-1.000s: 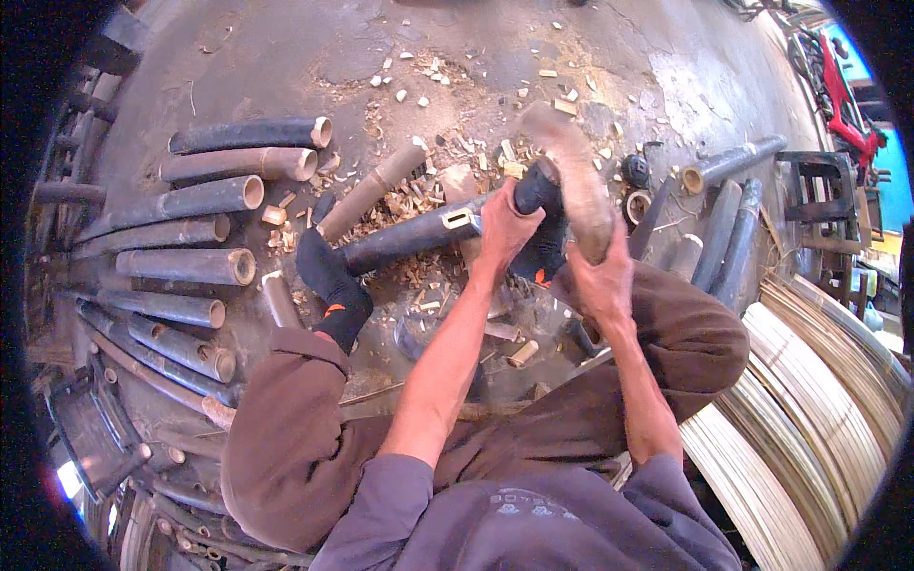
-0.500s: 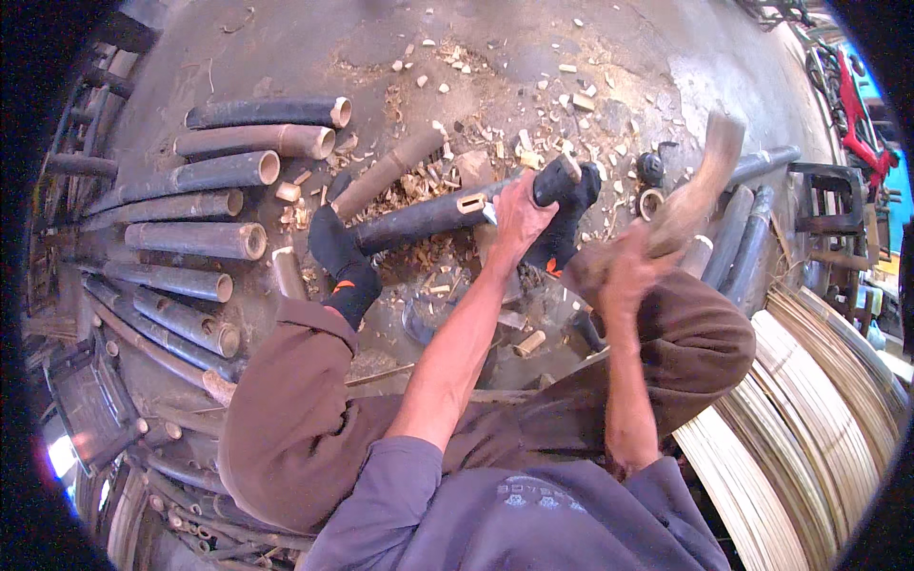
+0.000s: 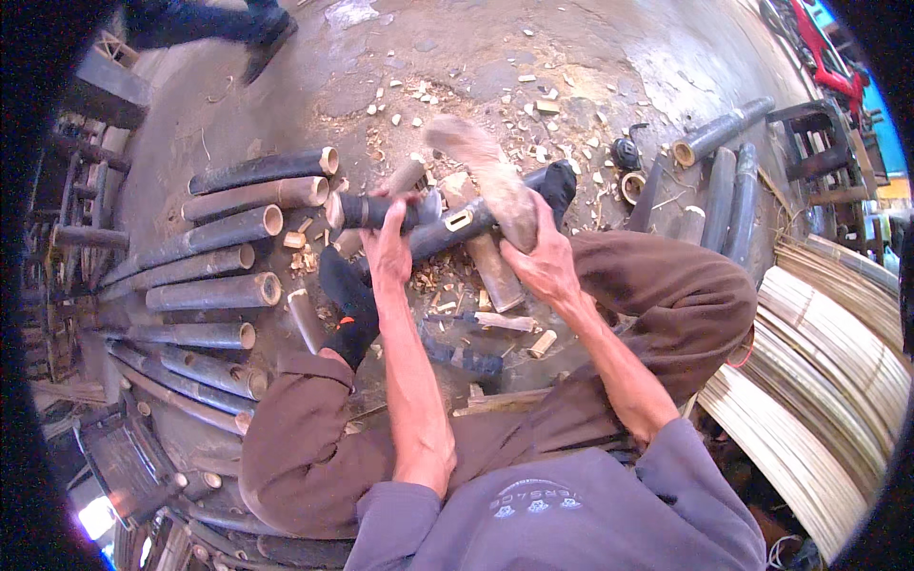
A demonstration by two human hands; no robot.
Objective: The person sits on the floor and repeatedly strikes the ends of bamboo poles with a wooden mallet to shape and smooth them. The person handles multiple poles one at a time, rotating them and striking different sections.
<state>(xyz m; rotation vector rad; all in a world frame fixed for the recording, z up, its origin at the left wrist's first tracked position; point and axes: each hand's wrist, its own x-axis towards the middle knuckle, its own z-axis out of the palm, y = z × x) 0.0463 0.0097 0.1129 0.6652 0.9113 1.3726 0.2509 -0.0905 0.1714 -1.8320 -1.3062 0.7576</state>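
My left hand [image 3: 388, 246] is closed around the dark, wrapped handle of a chisel-like tool [image 3: 362, 211]. Its butt end is pale, and its metallic blade end points right, over a dark bamboo pole [image 3: 440, 234]. My right hand [image 3: 545, 257] grips a rough wooden mallet [image 3: 481, 167], which slants up and left across the pole. A small rectangular slot [image 3: 459, 221] is cut in the pole between the two hands. The pole lies at a slant between my feet in dark socks, its far end near my right foot [image 3: 560, 181].
Cut bamboo tubes [image 3: 214, 293] lie in a row on the left. More tubes [image 3: 716, 133] lie at right, near a dark stool [image 3: 824, 143]. Bundled pale strips [image 3: 809, 381] fill the lower right. Wood chips [image 3: 547, 107] litter the floor. Another person's leg [image 3: 205, 27] shows top left.
My left hand has left the bamboo pole and moved left, now with the chisel-like tool in view. The mallet has swung leftward over the pole. Another person's leg has come into view.
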